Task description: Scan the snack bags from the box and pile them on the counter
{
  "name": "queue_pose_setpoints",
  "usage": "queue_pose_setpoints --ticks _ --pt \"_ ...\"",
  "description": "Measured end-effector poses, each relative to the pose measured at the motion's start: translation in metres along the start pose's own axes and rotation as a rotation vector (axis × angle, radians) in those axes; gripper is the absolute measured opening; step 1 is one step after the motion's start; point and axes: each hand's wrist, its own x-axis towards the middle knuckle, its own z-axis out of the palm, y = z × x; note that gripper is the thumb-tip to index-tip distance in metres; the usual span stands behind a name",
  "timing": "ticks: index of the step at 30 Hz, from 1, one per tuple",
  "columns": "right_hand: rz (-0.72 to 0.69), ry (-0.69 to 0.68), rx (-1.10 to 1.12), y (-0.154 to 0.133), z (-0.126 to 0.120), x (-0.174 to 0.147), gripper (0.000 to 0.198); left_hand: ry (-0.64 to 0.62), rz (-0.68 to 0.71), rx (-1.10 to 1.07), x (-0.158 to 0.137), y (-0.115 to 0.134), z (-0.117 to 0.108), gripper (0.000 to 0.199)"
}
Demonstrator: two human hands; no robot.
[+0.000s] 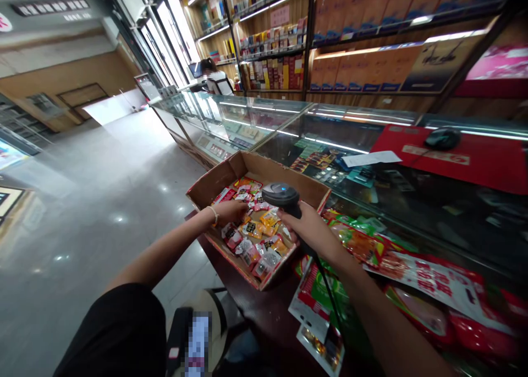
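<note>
A barcode scanner (pixel 281 194) with a small blue light is gripped in my right hand (pixel 307 225), its head over an open cardboard box (pixel 284 174). Its black cord (pixel 328 289) runs down beneath my forearm. Inside the box lie several small wrapped snack packets (pixel 252 228), in yellow, red and clear wrappers. My left hand (pixel 231 212), with a band at the wrist, reaches over the box's left wall. Its fingers are curled down among the packets, and whatever they pinch is too hidden to name.
Bagged snacks (pixel 429 278) lie to the right of the box. Behind stands a glass display counter (pixel 264 110) bearing a red mat (pixel 487 157), a mouse (pixel 443 138) and a paper slip (pixel 371 158). A seated person (pixel 216 77) is farther back, near stocked shelves (pixel 272 47).
</note>
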Motion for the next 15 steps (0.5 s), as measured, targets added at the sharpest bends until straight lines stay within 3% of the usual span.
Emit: queue_pose_setpoints --ticks 2,11,15 --pt "-0.011 0.011 0.029 0.001 0.001 -0.001 0.027 0.105 -0.025 -0.083 0.001 0.001 -0.002 0.006" --pt "-0.077 0.093 0.073 -0.010 0.008 -0.012 0.030 0.563 0.003 -0.374 -0.014 0.005 -0.029 0.005" --pt "-0.094 0.123 0.099 -0.009 0.011 -0.014 0.031 0.646 -0.017 -0.721 -0.022 0.018 -0.034 0.002"
